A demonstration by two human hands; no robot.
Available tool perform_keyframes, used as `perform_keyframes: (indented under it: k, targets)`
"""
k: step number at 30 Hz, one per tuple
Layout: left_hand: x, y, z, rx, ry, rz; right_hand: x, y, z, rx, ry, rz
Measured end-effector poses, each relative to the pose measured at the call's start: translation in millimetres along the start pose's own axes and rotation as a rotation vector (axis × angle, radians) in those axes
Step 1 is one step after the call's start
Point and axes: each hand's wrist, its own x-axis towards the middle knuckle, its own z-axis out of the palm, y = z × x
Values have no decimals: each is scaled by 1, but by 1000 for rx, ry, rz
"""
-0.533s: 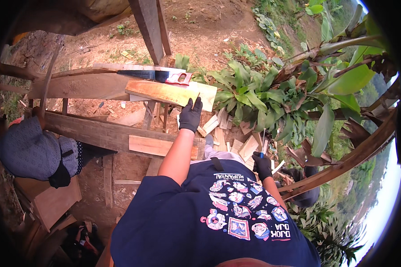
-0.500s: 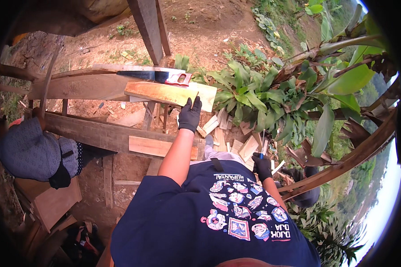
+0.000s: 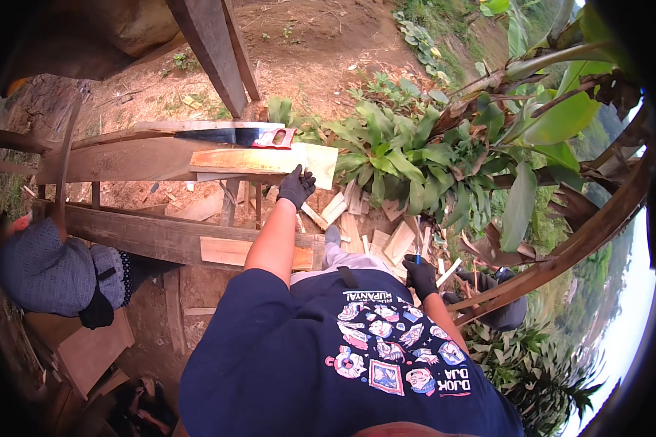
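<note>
My left hand, in a black glove, is at the near edge of a pale yellowish plank, close to its right end. Its fingers are curled; whether they grip the plank's edge or something small cannot be made out. Lower on the right, my right hand, also gloved in black, is closed around a blue-handled tool whose slim metal shaft points away from me. Just beyond the plank lies a handsaw with a dark blade and a red and white handle.
The plank rests on a wooden beam. A second beam runs nearer, with a short board against it. Wood offcuts litter the ground by leafy plants. A person is at left; another person is at right.
My left hand has drawn back from the plank's top to its near edge, its fingers curling. The right hand keeps the blue-handled tool. The whole view has shifted slightly.
</note>
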Motion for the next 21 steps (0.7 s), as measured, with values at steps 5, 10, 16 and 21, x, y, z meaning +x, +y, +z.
perform_keyframes:
  k: [5,10,16,21]
  targets:
    - [-20,32,32,685,66,-48,7,1,-3,34,10,44]
    - [-78,46,11,742,51,143,29,6,5,123,-9,29]
    - [-261,94,21,191,-158,628,68,13,19,76,-79,-7]
    - [-510,147,78,582,-289,1605,103,30,16,-90,-101,49]
